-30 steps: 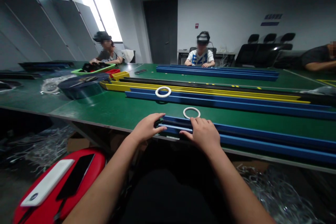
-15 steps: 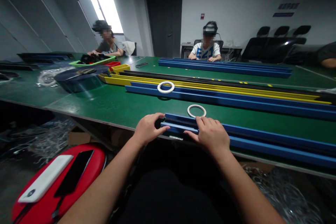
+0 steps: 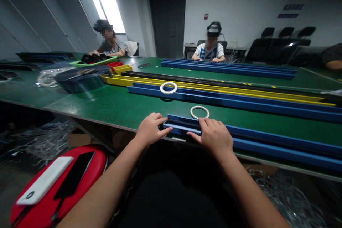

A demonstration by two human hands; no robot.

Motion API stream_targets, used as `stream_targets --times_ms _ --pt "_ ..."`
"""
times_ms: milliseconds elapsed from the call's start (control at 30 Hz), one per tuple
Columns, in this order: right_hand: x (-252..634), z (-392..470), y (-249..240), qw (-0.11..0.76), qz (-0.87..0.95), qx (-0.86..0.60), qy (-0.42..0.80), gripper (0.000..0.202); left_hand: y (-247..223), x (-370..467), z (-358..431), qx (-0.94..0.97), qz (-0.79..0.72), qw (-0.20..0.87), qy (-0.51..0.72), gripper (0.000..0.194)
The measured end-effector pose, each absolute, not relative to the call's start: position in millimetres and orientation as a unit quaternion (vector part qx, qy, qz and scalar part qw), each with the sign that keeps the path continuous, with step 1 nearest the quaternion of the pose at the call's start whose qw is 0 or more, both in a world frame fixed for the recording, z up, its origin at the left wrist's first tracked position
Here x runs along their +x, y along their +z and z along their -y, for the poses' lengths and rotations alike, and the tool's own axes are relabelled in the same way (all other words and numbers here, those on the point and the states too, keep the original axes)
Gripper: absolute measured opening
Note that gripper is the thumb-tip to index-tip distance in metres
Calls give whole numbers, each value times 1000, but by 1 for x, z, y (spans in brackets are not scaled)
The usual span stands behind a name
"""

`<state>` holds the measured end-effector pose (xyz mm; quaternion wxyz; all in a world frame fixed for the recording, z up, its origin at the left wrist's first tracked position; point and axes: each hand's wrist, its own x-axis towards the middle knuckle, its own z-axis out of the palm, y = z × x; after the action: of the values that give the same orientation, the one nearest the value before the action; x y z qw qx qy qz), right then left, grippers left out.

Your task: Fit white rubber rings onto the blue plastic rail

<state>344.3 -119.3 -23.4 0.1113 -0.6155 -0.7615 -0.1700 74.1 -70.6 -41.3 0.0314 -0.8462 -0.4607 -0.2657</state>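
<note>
A long blue channel rail (image 3: pixel 267 150) lies along the near table edge, with a dark strip running in its groove. At its left end my left hand (image 3: pixel 151 129) is closed, thumb on the front wall and fingers at the back. Farther right, my right hand (image 3: pixel 216 136) straddles the same rail, thumb in front and fingertips on the back wall. Just behind those fingertips lies a white tape ring (image 3: pixel 200 107). Another white tape ring (image 3: pixel 161 88) rests on a second blue rail (image 3: pixel 240 103) beyond.
Behind are a yellow rail (image 3: pixel 213 88) and more blue rails (image 3: pixel 227 69). At left sit a wide dark roll (image 3: pixel 77 83), small bins (image 3: pixel 123 69) and a green tray (image 3: pixel 80 64). A red stool (image 3: pixel 96 162) holds a phone and a white device. Two people sit across the table (image 3: pixel 112 108).
Both hands stay on the rail in nearly the same place. My left fingers sit slightly straighter at the rail's end, and the view has shifted a little.
</note>
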Motion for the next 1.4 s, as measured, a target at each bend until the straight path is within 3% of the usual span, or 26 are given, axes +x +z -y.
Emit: stream_targets --times_ms 1400 --pt "344 119 -25 111 765 -611 -173 79 -41 74 69 -855 460 -24 -237 45"
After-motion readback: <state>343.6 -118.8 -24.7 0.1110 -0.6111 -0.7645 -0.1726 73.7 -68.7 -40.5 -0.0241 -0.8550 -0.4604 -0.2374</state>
